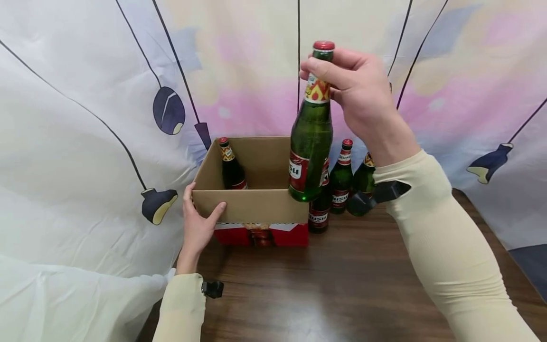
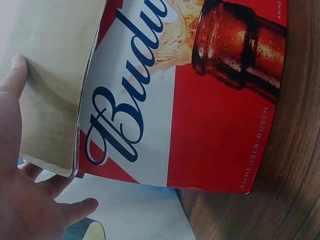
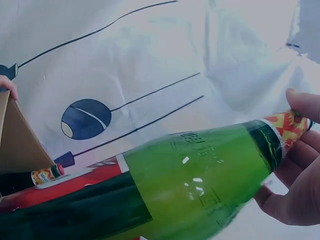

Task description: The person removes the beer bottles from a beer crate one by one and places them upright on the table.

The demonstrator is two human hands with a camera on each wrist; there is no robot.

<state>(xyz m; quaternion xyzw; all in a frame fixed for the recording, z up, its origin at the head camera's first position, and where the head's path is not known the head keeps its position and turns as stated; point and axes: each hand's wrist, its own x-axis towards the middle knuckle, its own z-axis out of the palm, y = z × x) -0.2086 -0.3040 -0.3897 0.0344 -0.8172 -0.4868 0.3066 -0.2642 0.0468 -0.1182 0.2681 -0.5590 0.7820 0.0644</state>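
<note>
In the head view my right hand (image 1: 361, 83) grips a green beer bottle (image 1: 312, 128) by its neck, just under the red cap. This bottle hangs upright above the right edge of an open cardboard box (image 1: 256, 206), its base overlapping the box's rim in view. My left hand (image 1: 198, 228) holds the box at its front left corner, the thumb lying on the raised front flap (image 2: 55, 85) and the fingers round the side. Inside the box, at the left, stands another bottle (image 1: 232, 166) with a red cap. The right wrist view shows the gripped neck closely.
Several more bottles stand right of the box, among them one close beside its wall (image 1: 319, 213) and one farther back (image 1: 340, 183). All rest on a dark wooden table (image 1: 342, 285). A patterned cloth (image 1: 248, 61) hangs behind and at the sides.
</note>
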